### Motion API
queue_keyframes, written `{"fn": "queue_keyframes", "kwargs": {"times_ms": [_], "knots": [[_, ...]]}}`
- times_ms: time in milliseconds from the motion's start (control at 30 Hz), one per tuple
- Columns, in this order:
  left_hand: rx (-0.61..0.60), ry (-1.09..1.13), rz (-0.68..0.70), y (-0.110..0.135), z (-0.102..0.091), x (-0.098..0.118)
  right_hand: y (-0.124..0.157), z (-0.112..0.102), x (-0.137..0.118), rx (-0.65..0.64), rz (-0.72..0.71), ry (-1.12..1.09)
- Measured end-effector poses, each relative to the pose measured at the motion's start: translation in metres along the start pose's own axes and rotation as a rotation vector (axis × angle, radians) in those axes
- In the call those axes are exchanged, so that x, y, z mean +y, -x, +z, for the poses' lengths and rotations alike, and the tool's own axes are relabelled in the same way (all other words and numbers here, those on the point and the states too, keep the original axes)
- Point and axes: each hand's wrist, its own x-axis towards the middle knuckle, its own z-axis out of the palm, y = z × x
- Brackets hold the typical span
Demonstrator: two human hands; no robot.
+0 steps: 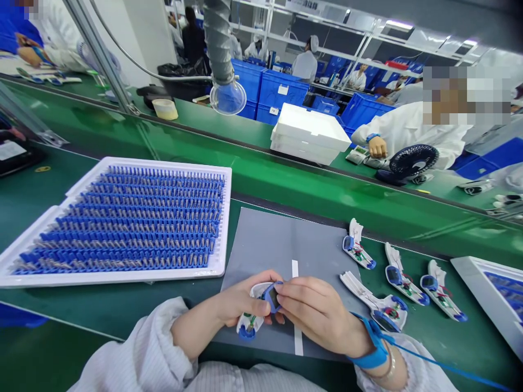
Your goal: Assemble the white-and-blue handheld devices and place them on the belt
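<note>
My left hand wraps round an opened white-and-blue handheld device, a curved half-shell with a green circuit board inside. On it sits a small blue-framed display, tilted up. My right hand pinches the edge of this display, its fingers closed and partly covering it. Whether the display is seated in the shell or apart from it I cannot tell. A blue strap with a cord circles my right wrist. The work takes place above a grey mat with a white strip.
Several similar opened devices lie to the right, with wires showing. At left stands a white tray with rows of small metal-tipped parts in blue holders. Another tray is at the right edge. Beyond a green barrier, a co-worker's hand is near a fan.
</note>
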Motion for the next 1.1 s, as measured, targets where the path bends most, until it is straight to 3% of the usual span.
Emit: {"fn": "queue_keyframes", "kwargs": {"times_ms": [167, 367, 500, 733, 1100], "knots": [[0.019, -0.038, -0.004, -0.001, 0.001, 0.0, 0.0, -0.002, 0.003, 0.001, 0.021, -0.129], [-0.003, -0.115, -0.051, -0.002, 0.0, 0.001, -0.008, 0.0, 0.006, 0.056, 0.209, -0.439], [-0.018, -0.146, -0.062, -0.002, 0.001, 0.0, -0.01, 0.001, 0.006, -0.022, 0.244, -0.457], [-0.039, -0.222, -0.059, -0.001, 0.004, 0.003, -0.01, -0.002, 0.005, -0.043, 0.266, -0.464], [-0.009, -0.349, 0.052, -0.001, 0.002, 0.004, -0.008, -0.002, 0.004, -0.163, 0.389, -0.483]]}}
